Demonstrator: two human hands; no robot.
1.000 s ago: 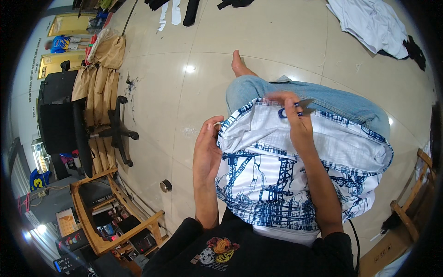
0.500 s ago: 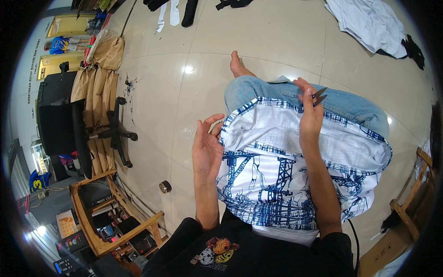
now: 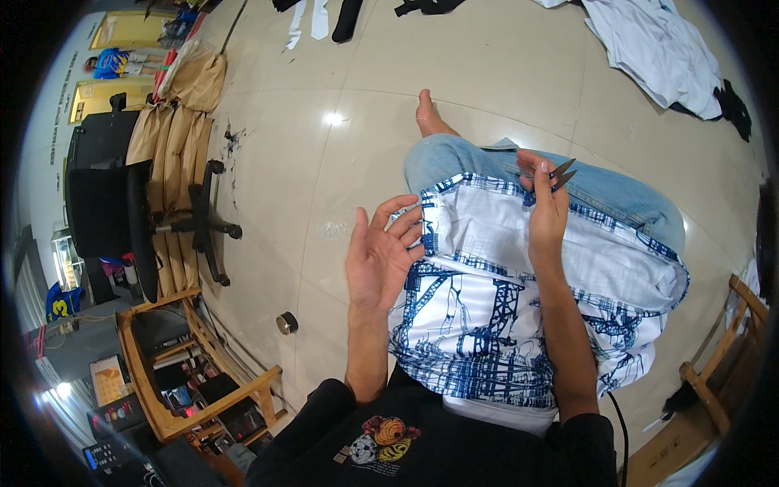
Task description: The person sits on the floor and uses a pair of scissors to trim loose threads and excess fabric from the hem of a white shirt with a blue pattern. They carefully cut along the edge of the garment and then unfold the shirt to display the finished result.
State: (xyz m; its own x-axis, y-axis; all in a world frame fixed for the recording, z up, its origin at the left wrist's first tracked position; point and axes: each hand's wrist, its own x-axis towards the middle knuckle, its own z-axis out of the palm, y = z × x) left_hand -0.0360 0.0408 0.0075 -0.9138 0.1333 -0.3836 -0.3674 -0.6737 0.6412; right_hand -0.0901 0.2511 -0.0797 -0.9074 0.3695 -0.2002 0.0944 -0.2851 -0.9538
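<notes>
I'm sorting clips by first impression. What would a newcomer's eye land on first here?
First, the blue-and-white printed garment spread over the person's lap at centre. Then the right hand above it, gripping small snips, and the left hand open, palm up, at the garment's left edge. A black office chair stands at far left.

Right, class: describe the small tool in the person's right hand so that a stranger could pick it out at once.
Start at the white garment with dark blue print spread over the person's lap. At its far edge, over the blue-jeaned knee, the right hand is raised. Pinched in its fingers are small metal thread snips, two thin pointed blades sticking out: the only metal thing there.
</notes>
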